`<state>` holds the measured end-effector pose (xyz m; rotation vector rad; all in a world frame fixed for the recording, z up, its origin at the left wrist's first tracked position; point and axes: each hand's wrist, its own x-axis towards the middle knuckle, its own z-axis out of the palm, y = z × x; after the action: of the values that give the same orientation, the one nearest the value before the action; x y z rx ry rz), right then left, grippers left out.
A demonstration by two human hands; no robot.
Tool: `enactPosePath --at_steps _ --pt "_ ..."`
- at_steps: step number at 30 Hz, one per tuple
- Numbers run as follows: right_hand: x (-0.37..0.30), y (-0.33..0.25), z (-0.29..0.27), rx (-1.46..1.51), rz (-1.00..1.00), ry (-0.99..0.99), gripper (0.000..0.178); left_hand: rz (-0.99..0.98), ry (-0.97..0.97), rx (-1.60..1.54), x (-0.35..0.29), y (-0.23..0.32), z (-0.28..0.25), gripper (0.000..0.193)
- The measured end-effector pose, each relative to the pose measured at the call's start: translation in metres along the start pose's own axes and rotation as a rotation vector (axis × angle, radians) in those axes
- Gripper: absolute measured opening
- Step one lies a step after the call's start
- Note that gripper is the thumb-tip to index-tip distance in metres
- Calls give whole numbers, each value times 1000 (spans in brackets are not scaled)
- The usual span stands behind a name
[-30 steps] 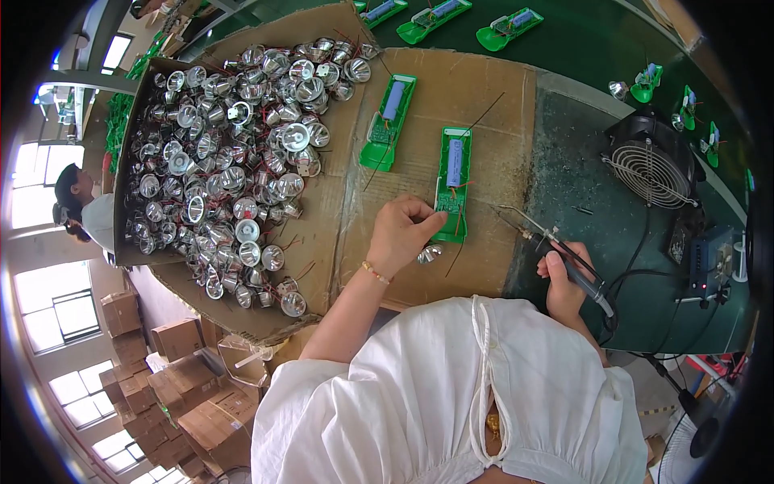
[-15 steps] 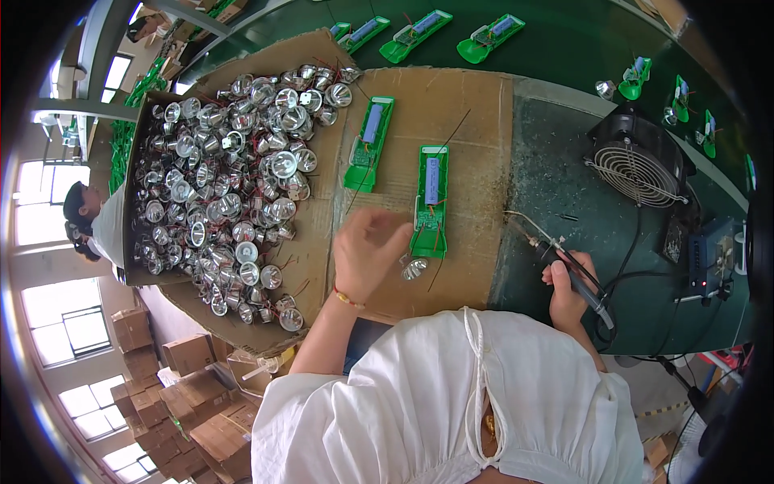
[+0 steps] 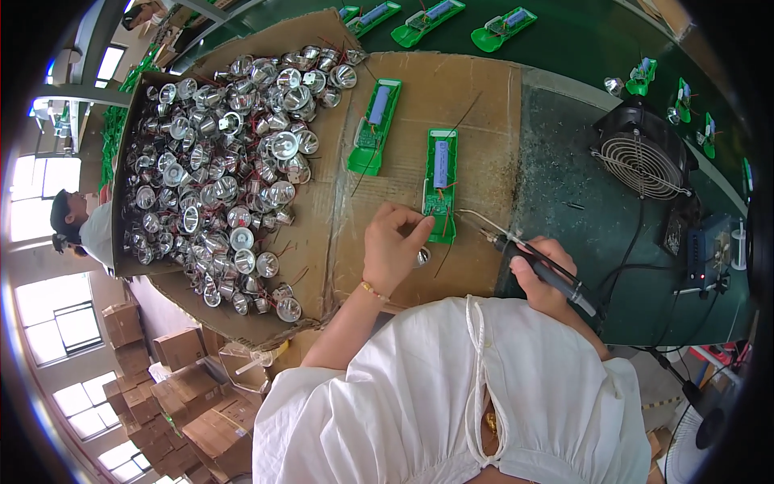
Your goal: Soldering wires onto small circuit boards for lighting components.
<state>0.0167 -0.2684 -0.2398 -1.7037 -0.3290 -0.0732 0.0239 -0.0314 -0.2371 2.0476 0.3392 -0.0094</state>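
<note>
In front of me on the cardboard lies a green plastic housing (image 3: 451, 218) with a blue-purple cylindrical battery (image 3: 441, 165), a small circuit board and thin wires. My left hand (image 3: 391, 248) is at its lower left edge, thumb and forefinger pinched together by the board; what they grip is too small to make out. A silver lamp reflector (image 3: 423, 256) shows partly beside that hand. My right hand (image 3: 544, 274) holds a soldering iron (image 3: 563, 286) with a thin curved tube on it, its tip pointing at the board's right side.
A second green housing (image 3: 367, 157) lies to the left. Beyond it, a cardboard box (image 3: 121, 194) is heaped with silver reflectors (image 3: 218, 189). A black fan (image 3: 641, 157) and a blue soldering station (image 3: 703, 254) with cables stand at right. More green housings (image 3: 504, 30) line the far side.
My right hand has brought the soldering iron left, close to the circuit board. My left hand has shifted right and up to the housing's edge, covering part of the reflector.
</note>
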Motion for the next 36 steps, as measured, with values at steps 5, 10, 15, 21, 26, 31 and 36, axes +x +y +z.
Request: enactPosePath --at_steps 5,10,15,21,26,31,36 --pt "4 -4 16 -11 38 3 14 145 12 81 0 3 -1 11" --pt "3 -3 22 -24 76 27 15 130 -13 60 1 1 -2 11" --pt "1 -1 23 -3 134 78 16 121 -61 -13 5 -2 -7 14" --pt "1 -1 25 4 116 75 16 80 -97 0 4 -1 -6 14" --pt "1 0 23 14 148 49 16 94 -78 18 5 -1 -5 14" --pt "-4 1 24 168 180 156 17 90 -76 12 5 -2 -4 14" --pt "-6 -1 17 177 201 205 18 78 -89 13 5 0 -5 14"
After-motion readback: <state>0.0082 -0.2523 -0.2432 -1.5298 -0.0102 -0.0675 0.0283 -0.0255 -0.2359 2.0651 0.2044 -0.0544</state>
